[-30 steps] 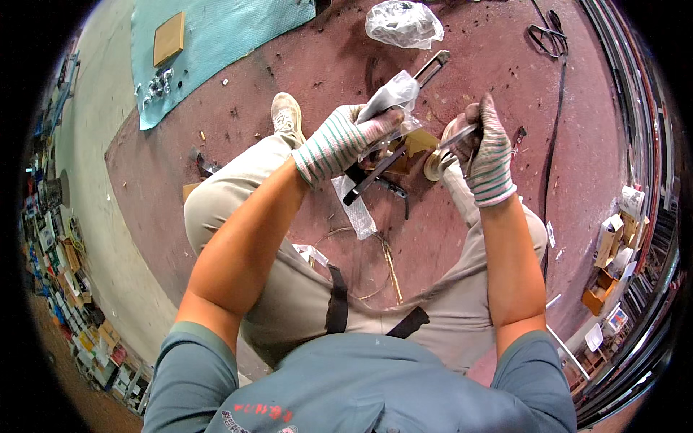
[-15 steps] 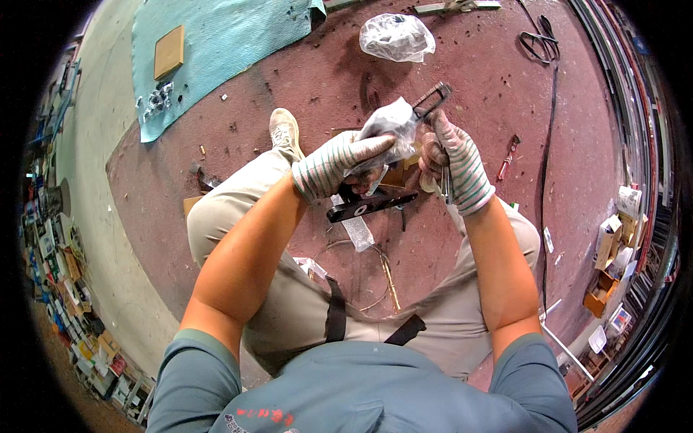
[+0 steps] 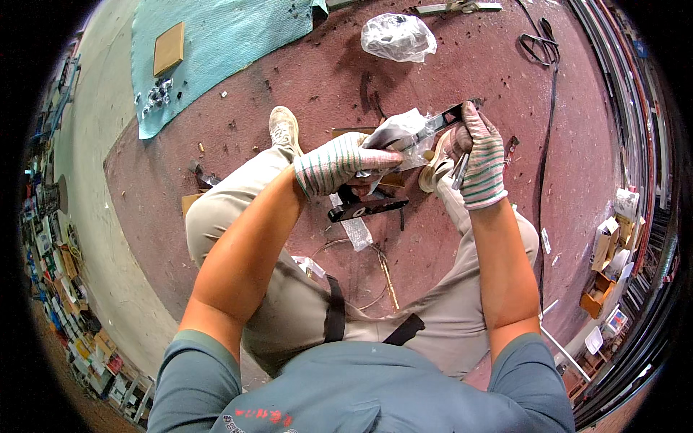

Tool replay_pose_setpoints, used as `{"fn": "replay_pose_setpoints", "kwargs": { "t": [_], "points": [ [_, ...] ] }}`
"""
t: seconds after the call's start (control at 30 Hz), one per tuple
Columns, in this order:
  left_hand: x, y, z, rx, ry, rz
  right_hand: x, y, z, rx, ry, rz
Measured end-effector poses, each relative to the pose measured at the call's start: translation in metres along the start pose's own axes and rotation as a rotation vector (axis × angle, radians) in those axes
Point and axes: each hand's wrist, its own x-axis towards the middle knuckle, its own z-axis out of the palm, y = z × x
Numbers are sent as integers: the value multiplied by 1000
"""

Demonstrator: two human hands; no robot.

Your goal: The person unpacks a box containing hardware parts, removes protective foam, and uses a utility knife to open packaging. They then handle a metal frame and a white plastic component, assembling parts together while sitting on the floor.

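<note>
My left hand (image 3: 346, 160), in a striped work glove, is closed on a clear plastic bag (image 3: 401, 128). A flat black bar (image 3: 446, 117) sticks out of the bag to the upper right. My right hand (image 3: 480, 151), gloved alike, grips the bar's far end. Against the right palm lies a thin silver metal tool (image 3: 460, 173), its kind unclear. Just below my left hand is a black strip with a round light mark (image 3: 367, 210); whether my fingers touch it, I cannot tell. Bubble wrap (image 3: 356, 232) hangs or lies beneath that strip.
A teal mat (image 3: 224, 50) at the upper left bears a brown cardboard box (image 3: 169, 49) and small dark parts. A crumpled plastic bag (image 3: 398, 37) lies at the far side. A red-handled tool (image 3: 510, 150) and a black cable (image 3: 550, 123) lie to the right. Boxes (image 3: 598, 294) stand lower right.
My right hand has moved to the right with the black bar, and a longer piece of it now shows outside the bag. My left hand has stayed nearly in place.
</note>
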Motion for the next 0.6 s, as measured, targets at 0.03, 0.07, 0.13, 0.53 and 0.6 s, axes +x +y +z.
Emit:
{"fn": "replay_pose_setpoints", "kwargs": {
  "t": [0.03, 0.07, 0.13, 0.53, 0.6],
  "points": [
    [-2, 0, 1, 12, 2, 3, -1, -2, 3, -6, 26, -2],
    [-2, 0, -1, 23, -11, 6, -2, -2, 5, -12, 53, -4],
    [-2, 0, -4, 45, -37, 12, 1, -3, 2, -3, 133, -31],
    [-4, -11, -23, 182, 75, 87, 23, -32, -36, 55, 284, 1],
    [-3, -9, -24, 166, 108, 84, 24, -33, -41, 59, 335, -17]
  ]
}}
